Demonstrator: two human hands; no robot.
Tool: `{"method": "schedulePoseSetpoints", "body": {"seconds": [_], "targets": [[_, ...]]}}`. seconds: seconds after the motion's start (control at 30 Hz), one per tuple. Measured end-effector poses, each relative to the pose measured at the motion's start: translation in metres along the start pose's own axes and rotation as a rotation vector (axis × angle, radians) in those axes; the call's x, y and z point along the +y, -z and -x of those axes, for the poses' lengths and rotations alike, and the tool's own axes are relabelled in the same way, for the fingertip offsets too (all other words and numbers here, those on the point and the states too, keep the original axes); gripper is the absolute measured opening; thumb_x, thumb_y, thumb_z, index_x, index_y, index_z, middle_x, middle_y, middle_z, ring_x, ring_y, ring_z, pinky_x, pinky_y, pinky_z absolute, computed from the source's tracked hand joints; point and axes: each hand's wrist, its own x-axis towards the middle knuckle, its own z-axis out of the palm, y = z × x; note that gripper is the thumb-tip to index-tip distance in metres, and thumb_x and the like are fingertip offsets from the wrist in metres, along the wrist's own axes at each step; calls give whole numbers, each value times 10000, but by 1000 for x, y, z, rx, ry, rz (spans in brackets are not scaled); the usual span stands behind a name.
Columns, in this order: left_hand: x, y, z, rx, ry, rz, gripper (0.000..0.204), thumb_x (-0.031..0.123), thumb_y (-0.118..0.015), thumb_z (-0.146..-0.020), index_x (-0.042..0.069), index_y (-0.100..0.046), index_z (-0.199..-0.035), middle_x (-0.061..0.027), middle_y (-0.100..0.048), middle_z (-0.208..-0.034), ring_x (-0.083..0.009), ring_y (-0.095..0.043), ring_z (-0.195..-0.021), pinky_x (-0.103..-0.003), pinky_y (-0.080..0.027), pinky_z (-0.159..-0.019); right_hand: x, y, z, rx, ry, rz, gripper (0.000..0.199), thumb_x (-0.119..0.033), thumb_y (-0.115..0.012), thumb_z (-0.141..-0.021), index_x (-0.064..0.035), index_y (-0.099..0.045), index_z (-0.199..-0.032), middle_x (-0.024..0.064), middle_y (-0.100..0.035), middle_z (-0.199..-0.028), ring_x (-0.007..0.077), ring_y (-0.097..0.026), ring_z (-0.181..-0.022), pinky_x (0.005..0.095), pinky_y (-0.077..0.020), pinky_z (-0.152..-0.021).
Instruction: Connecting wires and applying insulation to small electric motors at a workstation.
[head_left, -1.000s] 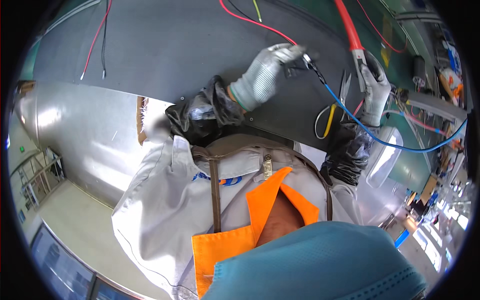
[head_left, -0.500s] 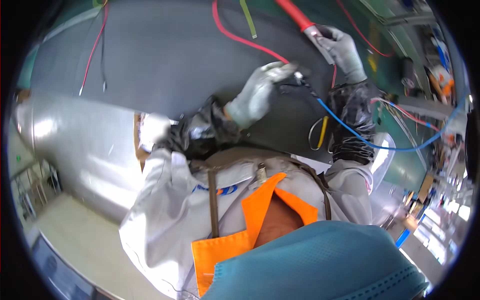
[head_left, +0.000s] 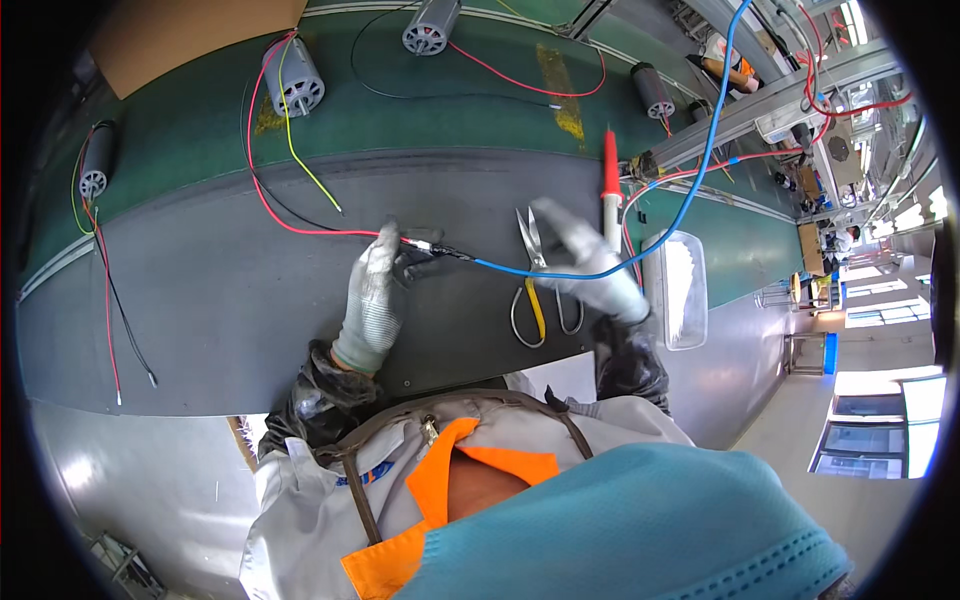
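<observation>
Dark grey surface (head_left: 220, 300) in front, green belt (head_left: 450, 110) behind it carrying small motors (head_left: 293, 78) with red, yellow and black leads. Left hand (head_left: 375, 290), gloved, fingers clamped on a clip (head_left: 425, 245) where the red wire (head_left: 300, 225) meets the blue wire (head_left: 600, 262). Right hand (head_left: 590, 262), gloved and blurred, fingers spread apart over the surface, holding nothing, just beside the red probe (head_left: 610, 185). Scissors (head_left: 535, 285) with yellow handle lie between the hands. Clear plastic tray (head_left: 690, 290) at the surface's right edge. Steel frame, windows and pale floor off right.
</observation>
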Motion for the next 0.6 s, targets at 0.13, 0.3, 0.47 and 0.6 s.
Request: {"method": "schedulePoseSetpoints", "body": {"seconds": [0.13,0.3,0.47,0.6], "targets": [[22,17,-5,117,-259,-965,342,240,-590,-1054,-9,-648,-827,-57,-661,-780,-115,-552,-711,-324,-463,-652,-24,-47,-19,-447,515,110,412,-223,-703,-953,-16,-654,-1306,153,-727,-1181,265,-667,-1108,411,-509,-992],[123,122,12,760,-658,-1281,319,269,-583,-1072,-8,-693,-957,-33,-619,-767,-108,-467,-676,-325,-426,-637,25,10,-50,256,-55,-345,361,-338,-682,-977,-7,-703,-1120,35,-742,-900,70,-670,-784,232,-519,-654],[175,140,50,1333,-1112,-1807,452,277,-690,-984,21,-622,-1351,-229,-625,-1307,-384,-571,-1183,-469,-448,-1014,40,8,-80,-118,-530,-52,359,-311,-712,-952,4,-721,-1124,131,-753,-867,210,-732,-832,347,-541,-878],[140,93,6,510,-1145,-2041,422,169,-688,-952,28,-615,-1344,-175,-634,-1308,-383,-582,-1191,-463,-443,-1048,21,-15,-192,444,567,330,307,-303,-683,-968,-13,-745,-1048,144,-748,-924,258,-719,-798,396,-577,-713]]}}
